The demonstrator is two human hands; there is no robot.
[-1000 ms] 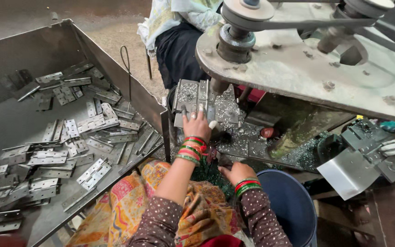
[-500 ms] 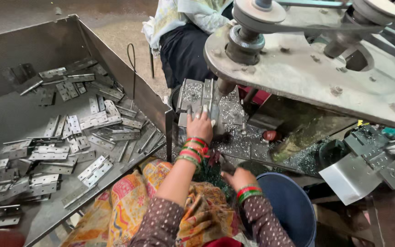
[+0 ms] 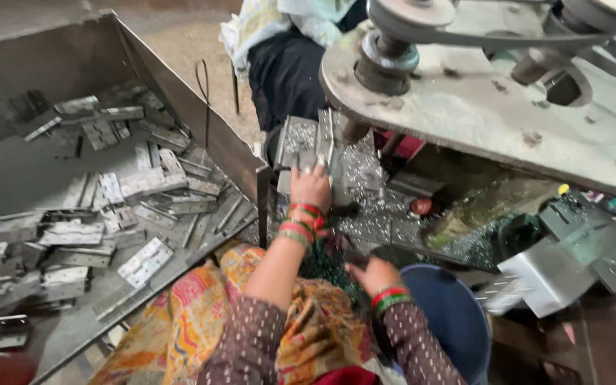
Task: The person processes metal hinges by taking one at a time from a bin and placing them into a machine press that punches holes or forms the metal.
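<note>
The person's left hand [image 3: 311, 187] is reaching forward and resting on a flat grey metal hinge plate [image 3: 301, 139] that is standing in a slot on the machine bench [image 3: 376, 214], which is littered with bright metal shavings. The fingertips [image 3: 320, 163] are pressing against the lower edge of that plate, the grip closing loosely around it rather than clamping; how firmly it is holding cannot be told. Red and green bangles [image 3: 301, 221] are sitting on that wrist.

The right hand [image 3: 373, 275] is hovering lower, just above the rim of a round dark blue plastic bucket [image 3: 458, 321], with its fingers curling inward; whether it is holding anything cannot be told, since the palm is turned away.

To the left, a large grey sheet-metal tray [image 3: 30, 164] is lying tilted, carrying a scattered heap of grey steel hinges [image 3: 144, 260] with screw holes. Above the bench, a thick pale metal machine plate [image 3: 507, 107] with a dark pulley [image 3: 386, 57] and a belt is hanging over the work. A bent silver metal chute [image 3: 547, 274] is sitting to the right of the bucket. Another person in dark trousers [image 3: 290, 68] is sitting beyond the bench.
</note>
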